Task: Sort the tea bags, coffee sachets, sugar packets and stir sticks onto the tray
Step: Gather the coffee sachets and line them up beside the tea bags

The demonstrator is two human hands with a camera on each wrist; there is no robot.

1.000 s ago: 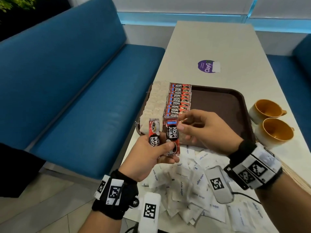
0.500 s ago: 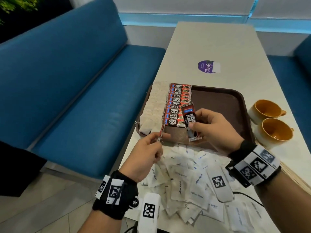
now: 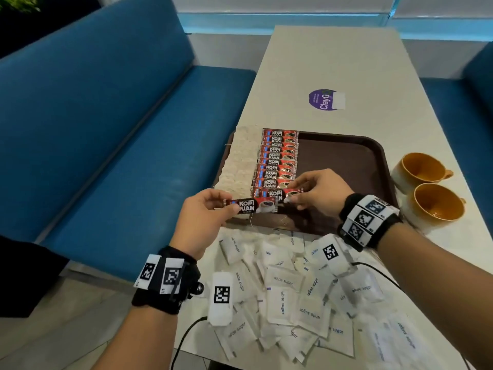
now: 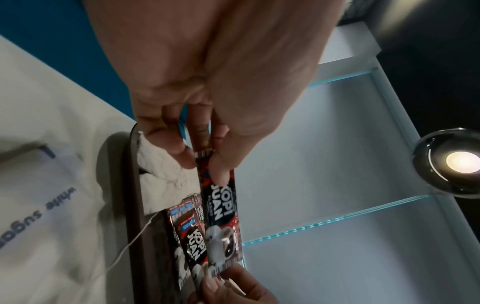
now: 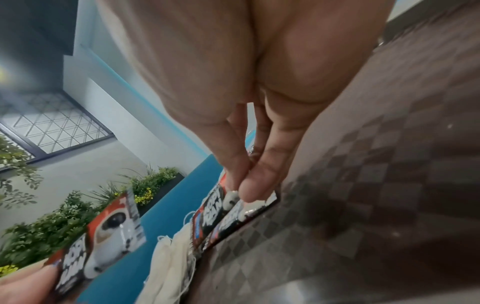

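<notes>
A coffee sachet (image 3: 250, 206) is being pinched at its left end by the left hand (image 3: 205, 220), thumb on top, just above the tray's (image 3: 346, 166) near-left corner. Another sachet (image 3: 277, 193) is being pressed down w/ curled fingertips by the right hand (image 3: 317, 193) at the near end of the sachet row (image 3: 277, 158), beside the tea bags (image 3: 237, 166) along the tray's left edge.

Handling, as judged: sachets are looking light, thin, glossy foil, so prob. slippery & floppy; a pinch at the crimped end seal is being favoured. Overlapped rows are likely being disturbed easily.

Sugar packets (image 3: 282, 289) are lying heaped at the table's near edge, partly covered by wrist gear. Stir sticks aren't being made out anywhere. Two cups (image 3: 426, 188) are standing by the tray's right edge.
</notes>
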